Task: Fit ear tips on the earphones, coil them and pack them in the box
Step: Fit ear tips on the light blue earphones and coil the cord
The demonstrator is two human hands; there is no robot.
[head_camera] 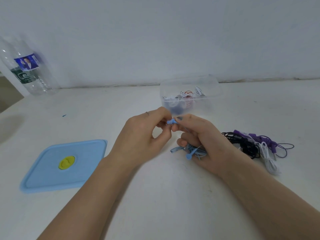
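Fingertips of the left hand (143, 130) and right hand (204, 137) meet, pinching a small blue earbud (171, 121) between them; the right hand's lower fingers also curl round the bundled blue cable (192, 151), a second bud dangling from it. Just beyond the fingers stands the clear box (190, 96) holding coiled earphones. Right of them lies a tangle of black, white and purple earphones (256, 146); left, a blue lid (65, 165).

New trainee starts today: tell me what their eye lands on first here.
Both hands, left hand and right hand, pinch a small blue earbud at centre, before the clear plastic box. A light-blue square lid with yellow valve lies left; tangled black, white and purple cables lie right.
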